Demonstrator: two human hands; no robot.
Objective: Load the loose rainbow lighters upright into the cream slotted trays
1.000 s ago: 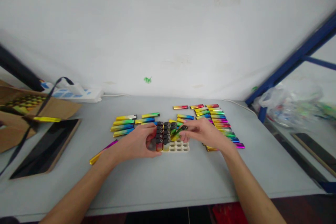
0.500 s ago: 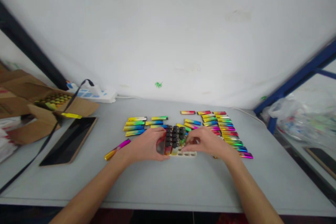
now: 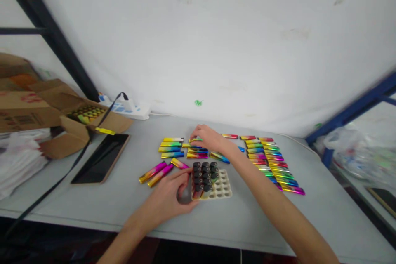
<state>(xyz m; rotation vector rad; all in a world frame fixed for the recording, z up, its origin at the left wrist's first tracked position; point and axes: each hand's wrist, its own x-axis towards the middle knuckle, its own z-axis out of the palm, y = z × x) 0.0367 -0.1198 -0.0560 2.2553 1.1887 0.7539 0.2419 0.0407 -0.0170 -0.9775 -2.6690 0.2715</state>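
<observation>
R hand (image 3: 206, 137) out past tray (image 3: 225, 185), over grn-yellow lighter (image 3: 195, 140); tray nearer the body, by L hand (image 3: 169, 194).
L hand: half-open C round tray's left end, thumb + fingers on it, looks like a steadying hold. R hand: fingertips bent down at lighter, can't tell if gripped; lighter's long axis approx. L–R, R hand much nearer it than L. Black-topped lighters (image 3: 205, 176) upright in tray, bare holes at right; pink-yellow lighters (image 3: 160, 175) lie beside L hand.
</observation>
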